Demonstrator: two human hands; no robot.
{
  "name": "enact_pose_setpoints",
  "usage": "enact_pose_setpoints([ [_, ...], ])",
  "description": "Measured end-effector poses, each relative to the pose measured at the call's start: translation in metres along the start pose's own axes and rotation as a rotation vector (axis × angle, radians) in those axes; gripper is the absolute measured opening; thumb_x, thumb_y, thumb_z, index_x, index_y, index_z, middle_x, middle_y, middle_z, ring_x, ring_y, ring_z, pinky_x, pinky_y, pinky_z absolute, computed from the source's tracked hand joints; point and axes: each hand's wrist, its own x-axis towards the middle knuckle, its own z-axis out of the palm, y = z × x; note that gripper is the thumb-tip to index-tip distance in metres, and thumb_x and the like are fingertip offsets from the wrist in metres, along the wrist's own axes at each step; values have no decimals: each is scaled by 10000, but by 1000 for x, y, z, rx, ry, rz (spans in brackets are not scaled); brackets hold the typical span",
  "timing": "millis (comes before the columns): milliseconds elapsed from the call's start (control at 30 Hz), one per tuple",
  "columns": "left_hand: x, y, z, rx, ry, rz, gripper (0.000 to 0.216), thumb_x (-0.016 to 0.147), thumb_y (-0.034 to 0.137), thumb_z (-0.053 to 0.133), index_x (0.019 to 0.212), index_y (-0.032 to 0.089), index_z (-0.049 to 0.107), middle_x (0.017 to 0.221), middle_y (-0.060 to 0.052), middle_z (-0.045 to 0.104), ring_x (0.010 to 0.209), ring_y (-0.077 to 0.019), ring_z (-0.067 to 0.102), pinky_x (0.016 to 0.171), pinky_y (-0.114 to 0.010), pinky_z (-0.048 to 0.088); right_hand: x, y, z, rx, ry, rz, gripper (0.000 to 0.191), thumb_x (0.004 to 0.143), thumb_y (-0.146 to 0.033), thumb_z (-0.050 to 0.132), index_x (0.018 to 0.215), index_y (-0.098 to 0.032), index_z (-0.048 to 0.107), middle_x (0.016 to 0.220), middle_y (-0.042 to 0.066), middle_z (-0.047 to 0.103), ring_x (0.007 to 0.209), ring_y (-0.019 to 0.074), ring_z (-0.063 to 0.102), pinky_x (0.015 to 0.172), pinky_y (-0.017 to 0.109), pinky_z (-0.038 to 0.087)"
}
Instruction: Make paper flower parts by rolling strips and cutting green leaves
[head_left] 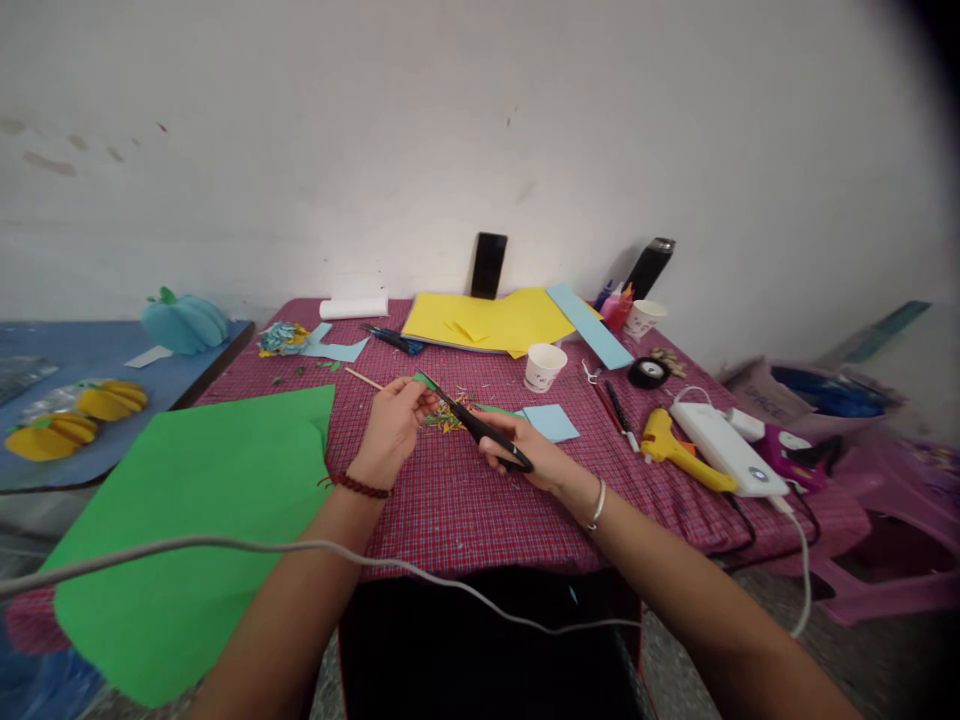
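A small green paper piece (424, 381) on a thin wooden stick (364, 378) is being pinched in the left hand (394, 425), held just above the checked tablecloth (465, 500) near the table's middle. Black-handled scissors (480, 426) are being gripped by the right hand (525, 455), fingers closed through the loops, blade tips being brought against the green piece.

Handling, as judged: the paper is looking very light, limp and easily torn or creased; the stick is looking stiff but thin and likely to snap. It is best held close to the cut line, pinched between thumb and fingertips, so the flap is not being bent away by the blades.

Paper scraps (448, 415) are lying beneath the hands, just beside a light blue square (553, 422).

Containers: a white paper cup (544, 366) is standing upright beyond the scissors; its contents cannot be seen from this angle. A second paper cup (643, 318) is standing near the wall beside coloured bottles (615, 305); its contents cannot be told either.

A large green sheet (195, 520) is hanging over the left table edge. A yellow glue gun (679, 445) is lying well to the right.
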Motion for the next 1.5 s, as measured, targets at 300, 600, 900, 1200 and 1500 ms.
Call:
enact_pose_setpoints([
  [300, -1, -1, 1, -10, -2, -2, 186, 587, 188, 716, 615, 149, 536, 557, 25, 573, 543, -98, 563, 589, -227, 463, 0, 2, 1, 7, 3, -1, 618, 738, -423, 742, 1274, -169, 565, 608, -59, 510, 461, 54, 420, 406, 181, 303],
  [600, 0, -3, 1, -24, -7, 23, 207, 590, 223, 734, 630, 148, 545, 565, 20, 583, 545, -105, 564, 603, -245, 473, 1, 6, 1, 8, -7, -50, 585, 768, -406, 721, 1272, -158, 556, 567, -69, 480, 451, 62, 400, 408, 192, 291],
  [900, -2, -5, 4, -16, 14, 33, 200, 597, 205, 715, 636, 157, 525, 563, 32, 568, 553, -100, 561, 611, -237, 464, -1, 4, 5, 3, 15, -63, 647, 758, -440, 719, 1299, -136, 536, 533, -79, 453, 433, 61, 352, 403, 199, 252],
  [1200, -1, -4, 4, -23, 21, 23, 184, 587, 192, 706, 620, 152, 530, 543, 29, 565, 537, -97, 552, 596, -233, 459, 0, 6, 6, 102, 16, -15, 644, 728, -389, 760, 1285, -152, 543, 565, -90, 403, 428, 40, 280, 372, 184, 189],
  [1500, 0, -5, 2, -22, 4, 18, 210, 597, 219, 732, 618, 152, 534, 557, 20, 576, 543, -102, 561, 593, -239, 464, 0, 6, 6, 68, 38, -12, 620, 739, -401, 748, 1277, -156, 560, 532, -97, 402, 408, 37, 269, 367, 185, 199],
])
